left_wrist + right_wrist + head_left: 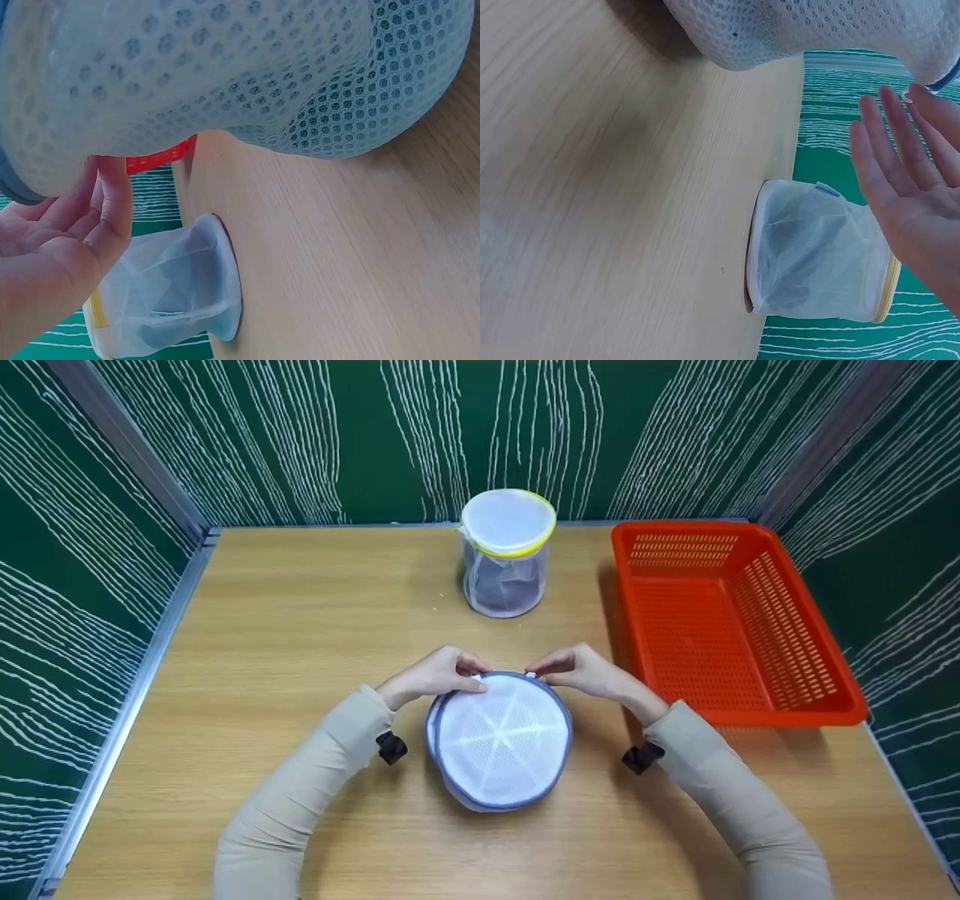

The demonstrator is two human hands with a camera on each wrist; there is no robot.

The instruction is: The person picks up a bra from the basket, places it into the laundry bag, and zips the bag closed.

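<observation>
A round white mesh laundry bag [499, 742] with blue-grey edging stands on the table between the two hands, its lid facing up. At the lid's back left edge, my left hand [442, 671] pinches the rim between thumb and fingers. My right hand [589, 671] pinches a small white zipper pull [531, 675] at the back right of the rim. In the left wrist view, the bag's honeycomb mesh [337, 97] bulges above the table beside the left hand [67, 232]. The right wrist view shows the right hand [919, 165] with its fingertips at the bag's blue rim.
Behind the bag stands a second mesh laundry bag [506, 577], cylindrical, with yellow trim round its top. An orange perforated plastic basket [694, 622] sits on the right side of the wooden table [315, 607]. Green panels with white streaks enclose the back and sides.
</observation>
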